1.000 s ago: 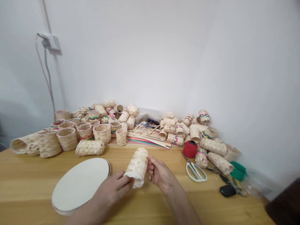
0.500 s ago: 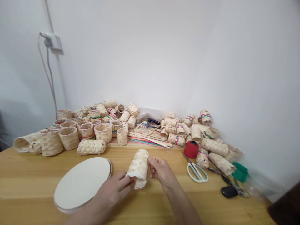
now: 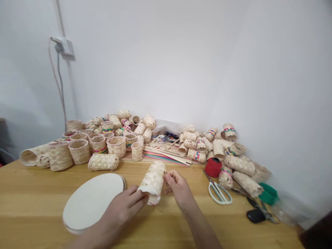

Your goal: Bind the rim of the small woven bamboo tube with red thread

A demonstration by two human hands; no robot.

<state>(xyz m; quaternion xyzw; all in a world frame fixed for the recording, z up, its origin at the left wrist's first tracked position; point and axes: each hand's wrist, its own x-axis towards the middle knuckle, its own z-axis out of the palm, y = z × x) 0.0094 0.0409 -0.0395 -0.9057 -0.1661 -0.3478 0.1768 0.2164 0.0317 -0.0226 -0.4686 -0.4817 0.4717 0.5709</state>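
A woven cylinder basket (image 3: 153, 178) of pale strips is held tilted above the table, its open rim facing down toward me. My left hand (image 3: 124, 207) grips that rim at its lower left, fingers closed on it. Thin red thread hangs from the rim's lower edge. At the basket's right side, my right hand (image 3: 178, 188) is closed in a pinch close against the wall. What its fingertips hold is too small to make out. A stack of pale oval boards (image 3: 93, 200) lies left of the basket, partly behind my left forearm.
Many woven baskets (image 3: 79, 151) line the back of the wooden table (image 3: 160, 230). Flat coloured strips (image 3: 166, 157) lie mid-back. On the right are a red thread spool (image 3: 213, 167), scissors (image 3: 220, 193), a green ring (image 3: 268, 193) and a black key fob (image 3: 255, 215).
The view has shifted slightly, moving the surroundings right in the picture. The basket's rim has tipped a little, and red thread below it now shows. Both hands keep their places at the basket.
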